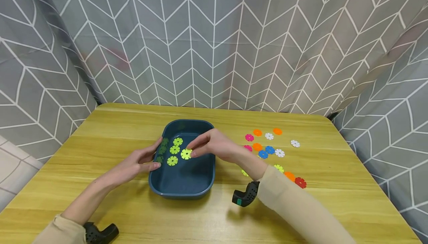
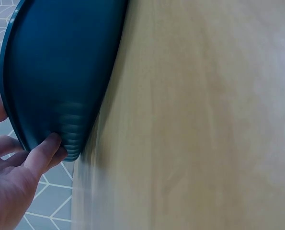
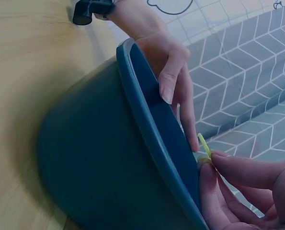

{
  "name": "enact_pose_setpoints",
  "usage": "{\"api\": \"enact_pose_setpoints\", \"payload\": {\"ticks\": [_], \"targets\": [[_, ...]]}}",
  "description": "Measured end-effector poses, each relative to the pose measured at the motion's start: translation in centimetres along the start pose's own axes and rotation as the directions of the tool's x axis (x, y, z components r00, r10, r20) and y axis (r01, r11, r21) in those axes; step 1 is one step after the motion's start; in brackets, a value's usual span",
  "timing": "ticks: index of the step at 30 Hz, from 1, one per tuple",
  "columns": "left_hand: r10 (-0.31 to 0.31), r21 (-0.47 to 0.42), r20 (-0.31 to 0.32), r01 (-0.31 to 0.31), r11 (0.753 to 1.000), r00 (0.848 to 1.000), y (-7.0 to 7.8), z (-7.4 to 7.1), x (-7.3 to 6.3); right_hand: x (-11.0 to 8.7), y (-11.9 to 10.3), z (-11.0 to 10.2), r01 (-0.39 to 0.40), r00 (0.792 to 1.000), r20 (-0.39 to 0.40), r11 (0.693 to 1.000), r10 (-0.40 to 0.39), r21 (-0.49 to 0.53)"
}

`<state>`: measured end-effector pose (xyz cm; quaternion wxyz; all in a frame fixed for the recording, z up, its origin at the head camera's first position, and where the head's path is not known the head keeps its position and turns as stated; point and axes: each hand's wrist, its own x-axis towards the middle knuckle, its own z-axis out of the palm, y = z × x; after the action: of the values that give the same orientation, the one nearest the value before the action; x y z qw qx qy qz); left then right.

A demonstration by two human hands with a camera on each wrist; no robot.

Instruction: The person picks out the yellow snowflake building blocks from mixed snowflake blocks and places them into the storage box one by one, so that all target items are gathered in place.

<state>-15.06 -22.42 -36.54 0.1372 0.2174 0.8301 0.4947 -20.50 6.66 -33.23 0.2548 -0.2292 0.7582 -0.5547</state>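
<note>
A dark blue plastic basin (image 1: 182, 195) stands on the wooden table, with several yellow-green notched discs (image 1: 172, 160) lying along its left side. My left hand (image 1: 135, 165) grips the left wall, thumb over the rim; the left wrist view shows its fingers (image 2: 42, 154) against the outer side. Over the basin, my right hand (image 1: 214, 145) pinches one yellow-green disc (image 1: 185, 154) between thumb and fingertips. Edge-on in the right wrist view, a thin yellow-green disc (image 3: 204, 145) sticks out from the pinch of the right hand (image 3: 243, 187).
Right of the basin, loose notched discs lie scattered: orange (image 1: 257, 132), white (image 1: 295, 143), blue (image 1: 263, 154), pink (image 1: 249, 137) and red (image 1: 300, 182). A yellow-green disc (image 1: 279, 168) lies near the right forearm. A grey patterned curtain (image 1: 214, 43) hangs behind the table (image 1: 334, 199).
</note>
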Motion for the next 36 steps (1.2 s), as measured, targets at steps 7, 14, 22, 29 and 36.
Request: {"api": "enact_pose_setpoints", "payload": {"ticks": [7,14,22,29,36], "targets": [[-0.001,0.010,-0.003,0.001,1.000,1.000,0.0,0.0,0.0,1.1,-0.1,0.7,-0.027,0.999,0.024,0.999,0.026,0.021],[0.001,0.020,-0.002,-0.001,1.000,1.000,-0.2,0.0,0.0,2.3,-0.2,1.7,-0.077,0.996,0.055,0.990,0.071,0.116],[-0.009,0.023,0.001,0.009,1.000,1.000,-0.3,0.0,0.2,3.8,-0.3,2.7,-0.136,0.990,0.063,0.972,0.126,0.193],[0.012,-0.012,0.013,-0.012,1.000,1.000,-0.2,0.0,0.2,5.2,0.1,2.8,-0.192,0.981,0.031,0.941,0.190,0.278],[0.013,-0.033,0.014,-0.013,0.999,1.000,-0.4,0.0,0.3,6.2,0.3,2.6,-0.229,0.971,0.014,0.903,0.240,0.363]]}}
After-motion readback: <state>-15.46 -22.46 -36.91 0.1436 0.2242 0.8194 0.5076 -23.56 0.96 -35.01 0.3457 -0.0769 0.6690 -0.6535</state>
